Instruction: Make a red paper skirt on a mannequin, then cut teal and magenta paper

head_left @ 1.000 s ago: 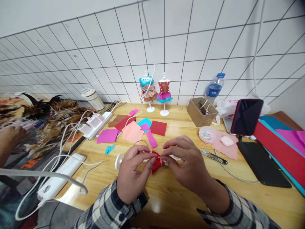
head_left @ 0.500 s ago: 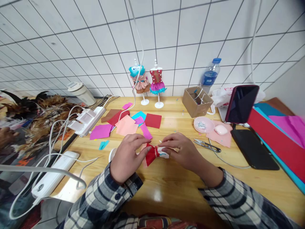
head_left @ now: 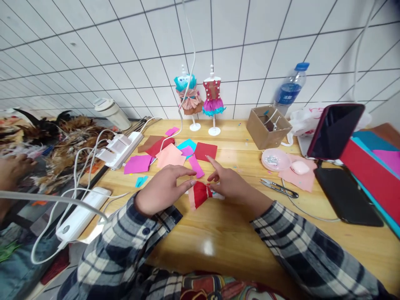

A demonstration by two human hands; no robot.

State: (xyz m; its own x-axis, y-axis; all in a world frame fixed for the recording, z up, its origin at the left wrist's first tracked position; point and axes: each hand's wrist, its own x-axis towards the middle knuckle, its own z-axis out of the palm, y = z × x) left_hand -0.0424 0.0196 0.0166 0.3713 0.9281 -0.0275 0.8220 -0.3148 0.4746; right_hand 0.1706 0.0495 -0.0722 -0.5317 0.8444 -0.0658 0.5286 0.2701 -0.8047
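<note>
A small white dress form in a red crepe-paper skirt [head_left: 200,196] with a pale pink layer lies on its side between my hands. My left hand [head_left: 165,187] is over the skirt end, thumb and fingers apart, the thumb tip by the skirt's upper edge. At the bodice end, my right hand [head_left: 229,183] has its index finger stretched out and its other fingers curled over the form's torso. Part of the white bodice and the stand are hidden by my hands. Behind them are a red paper square [head_left: 205,151] and a magenta strip [head_left: 196,166].
Two dressed forms [head_left: 214,98] stand by the tiled wall. To the right are a cardboard box [head_left: 265,131], a pink bead dish [head_left: 275,160], thread snips [head_left: 279,188] and a black phone [head_left: 346,196]. Power strips [head_left: 83,212] with loose cables and another person's hand [head_left: 15,168] are left.
My right index finger has lifted off the form and points forward. My left thumb and fingers have spread from the skirt. The view has shifted slightly left and down.
</note>
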